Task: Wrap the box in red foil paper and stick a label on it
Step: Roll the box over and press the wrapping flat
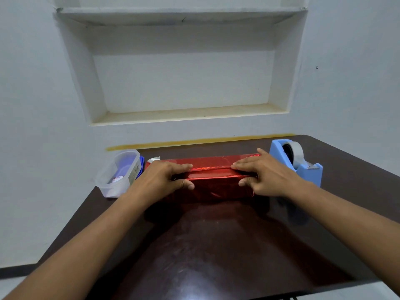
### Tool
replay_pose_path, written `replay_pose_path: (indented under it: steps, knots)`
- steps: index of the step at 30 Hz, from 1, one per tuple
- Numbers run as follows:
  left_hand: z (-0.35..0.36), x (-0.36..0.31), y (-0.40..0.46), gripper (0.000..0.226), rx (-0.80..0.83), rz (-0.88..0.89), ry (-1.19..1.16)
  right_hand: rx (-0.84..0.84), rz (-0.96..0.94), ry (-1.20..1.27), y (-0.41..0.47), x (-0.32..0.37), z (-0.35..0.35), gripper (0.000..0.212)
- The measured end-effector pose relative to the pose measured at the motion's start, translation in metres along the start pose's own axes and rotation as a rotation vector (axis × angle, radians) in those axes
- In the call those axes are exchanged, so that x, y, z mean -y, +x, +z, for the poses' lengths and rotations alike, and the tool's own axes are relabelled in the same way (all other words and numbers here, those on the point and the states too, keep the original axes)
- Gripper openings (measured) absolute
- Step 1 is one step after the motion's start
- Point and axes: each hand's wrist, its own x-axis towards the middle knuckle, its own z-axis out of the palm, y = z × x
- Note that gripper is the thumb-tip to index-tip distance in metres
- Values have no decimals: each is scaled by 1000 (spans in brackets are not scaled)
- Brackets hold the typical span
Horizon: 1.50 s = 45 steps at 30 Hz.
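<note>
left hand (pixel 162 177), right hand (pixel 268 176) flat on foil seam (pixel 211 168), tape dispenser (pixel 308 171) just beside

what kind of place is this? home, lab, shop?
Probably a plain room in a home, used for gift wrapping: built-in wall niche, dark table against the wall, blue tape dispenser beside the foil-wrapped box.

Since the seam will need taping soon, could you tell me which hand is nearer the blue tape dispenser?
Right. The right hand presses the end of the foil-wrapped box beside the tape dispenser; the left hand presses the opposite end.
</note>
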Motion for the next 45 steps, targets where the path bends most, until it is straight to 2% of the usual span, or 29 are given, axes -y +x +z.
replay_pose_path:
  steps: [5, 13, 16, 19, 24, 28, 32, 35, 40, 45]
  knots:
    - [1, 0, -3, 76, -34, -26, -38, -81, 7, 70, -6, 0, 3, 77]
    - [3, -2, -3, 66, -55, 80, 127, -222, 16, 38, -15, -5, 11, 68]
    - [6, -5, -2, 49, -76, 110, 199, -242, 47, 21, -18, -7, 11, 71]
    - [10, -8, -1, 42, -94, 118, 256, -255, 56, 13, -18, -6, 11, 66]
    - [13, -8, -2, 51, -114, 73, 299, -254, 61, 50, -20, -6, 8, 55]
    - [10, -16, 2, 72, -73, 24, 399, -251, 58, 79, -20, -8, 8, 46]
    - [11, -40, 14, 69, -133, -19, 519, -268, 37, 98, -20, -8, 11, 46]
    - [18, -57, 28, 71, -143, 26, 445, -269, 25, 103, -21, -9, 11, 44]
    - [35, -61, 46, 60, -19, 53, 306, -248, 81, 108, -21, -8, 10, 44]
    - [51, -53, 33, 59, -112, 53, 275, -253, 154, 107, -23, -2, 8, 43]
